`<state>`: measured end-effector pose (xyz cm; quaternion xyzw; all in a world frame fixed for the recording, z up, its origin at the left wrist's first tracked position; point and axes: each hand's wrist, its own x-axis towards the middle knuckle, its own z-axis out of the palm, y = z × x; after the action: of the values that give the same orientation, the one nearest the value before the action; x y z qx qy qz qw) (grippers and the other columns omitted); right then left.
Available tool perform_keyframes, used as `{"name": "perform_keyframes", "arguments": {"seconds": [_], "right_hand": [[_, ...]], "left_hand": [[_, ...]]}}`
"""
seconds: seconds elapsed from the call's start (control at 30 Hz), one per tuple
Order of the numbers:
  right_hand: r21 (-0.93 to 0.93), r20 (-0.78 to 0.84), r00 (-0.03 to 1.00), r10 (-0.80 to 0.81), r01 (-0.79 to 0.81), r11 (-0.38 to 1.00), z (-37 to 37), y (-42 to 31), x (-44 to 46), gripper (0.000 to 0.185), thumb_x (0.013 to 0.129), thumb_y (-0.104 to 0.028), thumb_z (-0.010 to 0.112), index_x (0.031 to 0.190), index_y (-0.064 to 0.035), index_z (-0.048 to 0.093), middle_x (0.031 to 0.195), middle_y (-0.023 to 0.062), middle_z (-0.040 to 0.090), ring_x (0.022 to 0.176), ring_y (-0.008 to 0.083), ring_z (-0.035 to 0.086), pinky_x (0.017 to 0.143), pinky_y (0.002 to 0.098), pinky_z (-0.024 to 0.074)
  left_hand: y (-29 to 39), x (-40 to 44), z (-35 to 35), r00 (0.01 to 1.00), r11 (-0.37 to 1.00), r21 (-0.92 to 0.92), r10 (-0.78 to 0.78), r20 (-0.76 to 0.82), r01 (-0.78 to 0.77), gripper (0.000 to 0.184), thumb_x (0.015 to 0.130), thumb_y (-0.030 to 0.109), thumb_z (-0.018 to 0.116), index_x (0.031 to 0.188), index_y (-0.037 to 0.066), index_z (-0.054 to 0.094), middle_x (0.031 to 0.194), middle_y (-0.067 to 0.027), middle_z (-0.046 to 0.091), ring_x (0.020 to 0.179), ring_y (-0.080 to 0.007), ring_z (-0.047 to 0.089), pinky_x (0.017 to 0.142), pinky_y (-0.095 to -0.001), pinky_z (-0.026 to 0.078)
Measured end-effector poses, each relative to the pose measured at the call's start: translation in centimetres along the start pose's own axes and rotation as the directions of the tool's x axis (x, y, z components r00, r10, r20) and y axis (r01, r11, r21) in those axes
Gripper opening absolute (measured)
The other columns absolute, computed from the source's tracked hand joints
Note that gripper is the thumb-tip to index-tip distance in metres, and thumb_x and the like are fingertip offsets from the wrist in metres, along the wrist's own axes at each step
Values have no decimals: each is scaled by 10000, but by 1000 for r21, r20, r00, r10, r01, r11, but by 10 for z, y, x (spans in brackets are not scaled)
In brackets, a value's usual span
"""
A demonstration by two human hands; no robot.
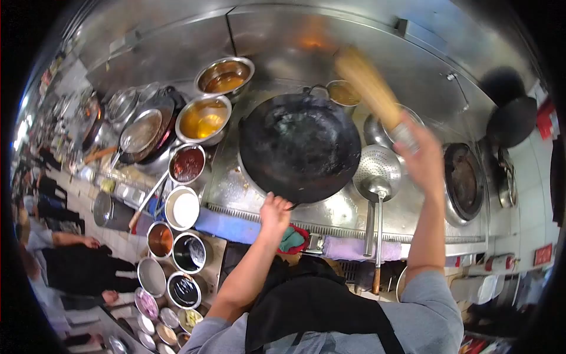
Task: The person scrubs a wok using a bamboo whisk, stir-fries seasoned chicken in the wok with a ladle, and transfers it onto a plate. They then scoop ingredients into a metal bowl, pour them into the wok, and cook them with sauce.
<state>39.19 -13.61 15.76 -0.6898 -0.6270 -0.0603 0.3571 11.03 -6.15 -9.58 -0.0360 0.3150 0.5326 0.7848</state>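
Observation:
A large black wok (pixel 298 150) sits on the steel stove, its inside dark with a wet sheen at the middle. My left hand (pixel 275 213) is closed on the handle at its near rim. Raised over the right side of the stove, my right hand (pixel 417 156) grips a bamboo wok brush (pixel 367 82) by its banded end. The bristle end points up and to the left, above and apart from the wok, and is blurred. Below my right hand, a perforated strainer ladle (pixel 377 171) rests on the stove with its handle toward me.
Steel bowls of amber liquid (pixel 204 121) stand left of the wok. Several sauce pots, one holding red sauce (pixel 187 164), line the left side. Another dark wok (pixel 463 183) sits at the right. A purple towel (pixel 354 248) lies along the front edge. Co-workers (pixel 76 268) stand at left.

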Motion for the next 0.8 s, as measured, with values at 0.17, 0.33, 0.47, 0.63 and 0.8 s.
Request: {"name": "perform_keyframes", "arguments": {"seconds": [0.17,0.33,0.47,0.63,0.8], "right_hand": [[-152,-339,941,-11,-43,987,14,19,114,527,817,-234,640,1316,-182,478,1081,159,619,974,321,603,838,390,468],[-127,-58,917,395,-399,908,192,55,115,365,803,-229,585,1150,-119,566,1059,185,620,995,351,593,835,436,473],[-89,623,760,185,-166,982,289,-12,-15,560,725,-304,683,1241,-149,529,1021,215,629,994,377,586,864,418,469],[133,871,446,-205,188,973,221,109,18,607,697,-323,732,1251,-160,545,1048,159,642,985,269,614,880,359,455],[-308,181,864,469,-404,862,216,96,89,383,769,-332,613,1083,-114,613,1055,165,635,980,343,604,840,434,481]], "left_hand": [[-23,6,28,994,995,-90,25,-111,-35,256,991,219,337,752,129,343,572,17,265,495,-118,234,536,-297,275],[-27,12,37,980,994,-29,95,-173,-101,249,992,245,335,772,128,340,582,17,268,498,-116,229,515,-293,268],[-29,24,27,973,994,-35,97,-210,-107,200,989,270,343,834,143,352,577,6,315,456,-118,258,469,-305,267],[-26,18,32,978,994,-36,92,-186,-100,234,994,288,328,818,136,351,594,11,283,484,-116,232,487,-293,252],[-28,20,31,981,995,-34,90,-171,-97,252,997,301,322,808,136,351,573,16,270,478,-118,235,482,-294,250]]}}
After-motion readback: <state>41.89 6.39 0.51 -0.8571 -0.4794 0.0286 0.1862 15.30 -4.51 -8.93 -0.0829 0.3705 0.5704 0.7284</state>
